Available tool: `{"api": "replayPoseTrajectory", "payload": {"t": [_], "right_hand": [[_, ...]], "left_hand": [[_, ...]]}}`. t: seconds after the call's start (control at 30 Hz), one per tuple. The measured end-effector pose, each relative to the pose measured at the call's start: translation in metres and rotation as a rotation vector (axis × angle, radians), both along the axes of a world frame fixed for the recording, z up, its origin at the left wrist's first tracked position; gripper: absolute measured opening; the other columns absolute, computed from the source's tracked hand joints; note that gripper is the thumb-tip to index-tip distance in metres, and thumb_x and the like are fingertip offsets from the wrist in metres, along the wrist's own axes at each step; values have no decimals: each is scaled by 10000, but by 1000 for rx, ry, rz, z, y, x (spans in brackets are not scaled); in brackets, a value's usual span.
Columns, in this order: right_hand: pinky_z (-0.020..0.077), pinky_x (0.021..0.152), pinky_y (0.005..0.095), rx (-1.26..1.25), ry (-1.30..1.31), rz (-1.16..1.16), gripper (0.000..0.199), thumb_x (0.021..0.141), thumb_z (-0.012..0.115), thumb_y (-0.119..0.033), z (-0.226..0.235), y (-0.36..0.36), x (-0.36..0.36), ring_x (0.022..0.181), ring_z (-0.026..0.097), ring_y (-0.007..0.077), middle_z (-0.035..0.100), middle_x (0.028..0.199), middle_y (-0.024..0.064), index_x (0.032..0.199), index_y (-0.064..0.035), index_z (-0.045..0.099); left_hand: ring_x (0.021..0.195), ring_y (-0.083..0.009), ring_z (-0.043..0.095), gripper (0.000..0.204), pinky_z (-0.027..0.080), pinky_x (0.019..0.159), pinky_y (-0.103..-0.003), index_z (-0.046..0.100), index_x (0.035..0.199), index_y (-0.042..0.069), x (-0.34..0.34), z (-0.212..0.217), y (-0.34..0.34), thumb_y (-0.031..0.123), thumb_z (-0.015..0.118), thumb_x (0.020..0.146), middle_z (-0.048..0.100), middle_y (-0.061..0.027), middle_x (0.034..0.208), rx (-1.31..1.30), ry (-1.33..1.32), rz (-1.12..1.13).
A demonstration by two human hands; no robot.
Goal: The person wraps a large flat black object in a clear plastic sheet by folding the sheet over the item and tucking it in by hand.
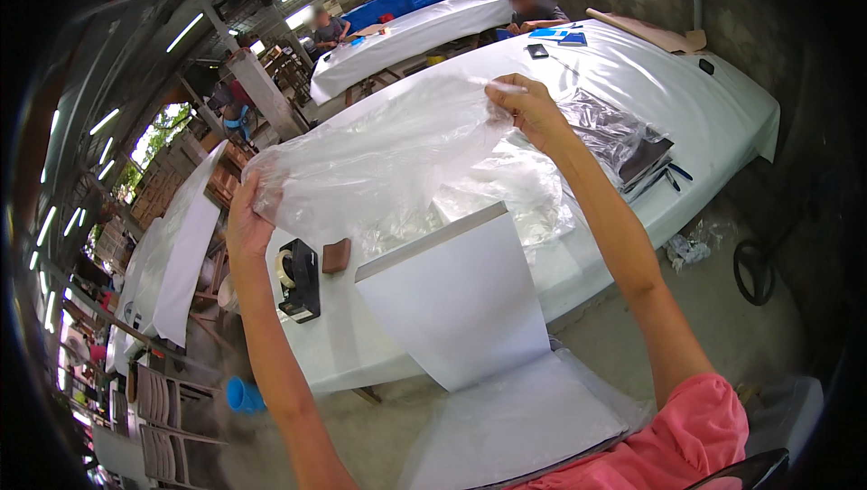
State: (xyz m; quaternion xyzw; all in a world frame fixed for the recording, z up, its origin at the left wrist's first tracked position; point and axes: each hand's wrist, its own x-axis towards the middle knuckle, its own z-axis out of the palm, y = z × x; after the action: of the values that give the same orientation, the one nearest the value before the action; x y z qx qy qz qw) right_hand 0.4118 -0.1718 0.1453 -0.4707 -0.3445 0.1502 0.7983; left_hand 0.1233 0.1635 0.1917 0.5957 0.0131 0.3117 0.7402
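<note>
A clear, crinkled plastic sheet or bag [379, 142] is stretched above the white-covered table. My left hand [250, 219] is closed on its left end. At its far right corner, the fingers of my right hand [528, 111] pinch the film. Below it, more clear plastic [515, 183] lies loosely on the table. A flat white panel or box [461, 300] with a grey edge leans between the table's near edge and my lap. Clear plastic [524, 418] covers my lap. Near my left forearm stand a black tape dispenser [301, 282] and a small brown block [336, 256].
Dark plastic-wrapped packets [619, 133] and pens [675, 176] lie at the right of the table [632, 61]. Farther off are a phone [537, 51], blue booklets [560, 36] and brown paper [650, 31]. Two people sit beyond. A blue bucket [244, 395] stands on the floor at left.
</note>
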Motion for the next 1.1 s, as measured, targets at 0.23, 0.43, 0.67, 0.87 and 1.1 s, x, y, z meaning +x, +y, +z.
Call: {"api": "replayPoseTrajectory", "payload": {"t": [0.23,0.43,0.67,0.87,1.1], "right_hand": [[545,709,264,101,123,90,344,811,599,-9,13,-9,-26,769,616,144,604,920,104,1118,79,472],[548,707,282,5,5,82,495,748,670,-28,14,-16,-27,802,632,188,600,933,191,1141,134,417],[538,759,297,-89,114,123,617,767,641,-15,21,-9,-106,869,584,173,539,1010,176,1256,127,293],[429,654,243,-180,86,406,533,710,634,6,9,-3,-195,857,572,139,555,878,77,1185,78,403],[462,718,256,-118,16,266,508,704,676,3,3,-16,-205,831,566,135,544,974,70,1141,43,419]], "left_hand": [[1163,-273,476,429,399,973,-393,417,1273,16,-5,-56,-39,260,483,927,481,-117,1278,-147,90,-174],[1191,-255,448,462,373,990,-393,370,1327,35,-32,-72,-14,244,474,929,426,-139,1337,-318,-195,-90],[1276,-213,341,654,253,1038,-299,235,1408,59,-33,-48,-120,221,562,865,290,-136,1435,725,-136,957],[1295,-375,260,725,155,1074,-475,232,1387,42,-14,-72,-253,91,633,785,288,-199,1408,962,-221,534],[885,-324,607,438,300,1027,-471,405,1309,58,-41,-61,-237,74,496,882,541,-121,1208,871,-152,329]]}}
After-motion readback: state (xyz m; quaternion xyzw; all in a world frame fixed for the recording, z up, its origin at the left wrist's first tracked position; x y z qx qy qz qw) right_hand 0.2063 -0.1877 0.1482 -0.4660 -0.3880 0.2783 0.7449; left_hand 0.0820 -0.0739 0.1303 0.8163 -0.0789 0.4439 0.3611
